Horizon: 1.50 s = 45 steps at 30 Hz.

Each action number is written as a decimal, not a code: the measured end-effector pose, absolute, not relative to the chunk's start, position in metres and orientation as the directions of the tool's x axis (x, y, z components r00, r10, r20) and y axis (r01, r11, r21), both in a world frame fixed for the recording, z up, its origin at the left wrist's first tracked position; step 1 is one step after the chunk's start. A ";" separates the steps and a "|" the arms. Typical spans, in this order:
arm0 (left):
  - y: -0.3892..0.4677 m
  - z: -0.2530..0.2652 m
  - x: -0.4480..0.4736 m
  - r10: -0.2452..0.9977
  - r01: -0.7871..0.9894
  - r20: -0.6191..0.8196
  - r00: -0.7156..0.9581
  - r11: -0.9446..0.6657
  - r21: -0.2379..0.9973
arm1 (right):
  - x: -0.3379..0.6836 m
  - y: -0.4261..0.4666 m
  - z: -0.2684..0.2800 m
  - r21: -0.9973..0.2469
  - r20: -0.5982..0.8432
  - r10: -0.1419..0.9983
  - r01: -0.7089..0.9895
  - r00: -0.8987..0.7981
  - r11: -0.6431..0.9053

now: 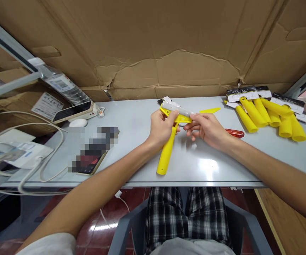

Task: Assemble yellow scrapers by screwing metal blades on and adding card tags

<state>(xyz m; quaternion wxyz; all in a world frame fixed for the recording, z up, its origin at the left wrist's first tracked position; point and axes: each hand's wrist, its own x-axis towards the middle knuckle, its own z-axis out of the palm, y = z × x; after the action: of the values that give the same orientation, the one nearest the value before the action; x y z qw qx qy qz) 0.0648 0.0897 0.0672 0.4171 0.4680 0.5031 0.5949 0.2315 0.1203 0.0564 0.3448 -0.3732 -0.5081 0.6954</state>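
Note:
Over the middle of the table, my left hand [160,128] is closed around the head of a yellow-handled tool [166,152]. Its thick round handle points down toward the table's front edge. A greyish-white strip [176,108] lies along the top of the yellow head, and I cannot make out whether it is a card or a wrapper. With thumb and fingertips, my right hand [208,130] pinches the right end of the head and strip. Beyond that hand a flat yellow piece [210,110] sticks out. A red handle [234,133] lies beside my right wrist, partly hidden.
Several yellow-handled tools with black-and-white cards [259,115] lie at the right. On the left are a partly blurred phone [94,152], another phone [73,111], a white mouse [78,123], cables [60,141] and a leaning plastic bottle [65,85]. Cardboard [169,39] walls the back.

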 end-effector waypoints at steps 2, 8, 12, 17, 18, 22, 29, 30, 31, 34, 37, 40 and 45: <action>0.090 0.067 0.065 0.965 -0.021 0.142 -0.219 -0.150 0.988 | 0.232 0.120 0.057 -0.967 -0.162 0.855 -0.093 -0.493 -0.237; 0.090 0.067 0.067 0.965 -0.020 0.119 -0.234 -0.127 0.992 | 0.231 0.120 0.058 -0.972 -0.134 0.867 -0.107 -0.479 -0.209; 0.089 0.067 0.068 0.967 -0.031 0.111 -0.230 -0.121 0.992 | 0.232 0.119 0.059 -0.978 -0.090 0.883 -0.127 -0.461 -0.167; 0.089 0.065 0.069 0.969 -0.044 0.109 -0.220 -0.121 0.992 | 0.232 0.119 0.058 -0.978 -0.072 0.892 -0.145 -0.446 -0.151; 0.089 0.065 0.069 0.970 -0.044 0.105 -0.219 -0.117 0.992 | 0.232 0.120 0.057 -0.977 -0.077 0.892 -0.145 -0.446 -0.157; 0.091 0.063 0.068 0.970 -0.053 0.105 -0.220 -0.120 0.991 | 0.233 0.122 0.055 -0.974 -0.111 0.881 -0.126 -0.459 -0.189; 0.092 0.062 0.065 0.969 -0.060 0.128 -0.212 -0.143 0.988 | 0.234 0.120 0.062 -0.970 -0.183 0.838 -0.043 -0.514 -0.238; 0.092 0.062 0.065 0.970 -0.063 0.125 -0.209 -0.141 0.988 | 0.233 0.120 0.063 -0.969 -0.188 0.834 -0.039 -0.520 -0.243; 0.092 0.062 0.065 0.970 -0.067 0.122 -0.208 -0.139 0.988 | 0.233 0.119 0.063 -0.970 -0.184 0.834 -0.042 -0.520 -0.240; 0.091 0.063 0.066 0.972 -0.079 0.102 -0.214 -0.121 0.990 | 0.232 0.119 0.064 -0.974 -0.157 0.851 -0.064 -0.501 -0.218; 0.091 0.063 0.068 0.973 -0.081 0.075 -0.219 -0.095 0.992 | 0.232 0.119 0.062 -0.973 -0.153 0.859 -0.079 -0.489 -0.218; 0.092 0.061 0.069 0.973 -0.084 0.074 -0.219 -0.094 0.992 | 0.230 0.118 0.061 -0.970 -0.160 0.860 -0.082 -0.484 -0.227; 0.097 0.056 0.066 0.984 -0.103 0.063 -0.168 -0.081 0.991 | 0.232 0.120 0.068 -0.980 -0.157 0.888 -0.046 -0.432 -0.195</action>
<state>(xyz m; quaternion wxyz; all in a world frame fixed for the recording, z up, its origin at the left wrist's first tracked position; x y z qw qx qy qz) 0.0664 0.0973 0.0560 0.4652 0.4470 0.4928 0.5839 0.2321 0.1199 0.0680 0.3529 -0.3993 -0.5272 0.6619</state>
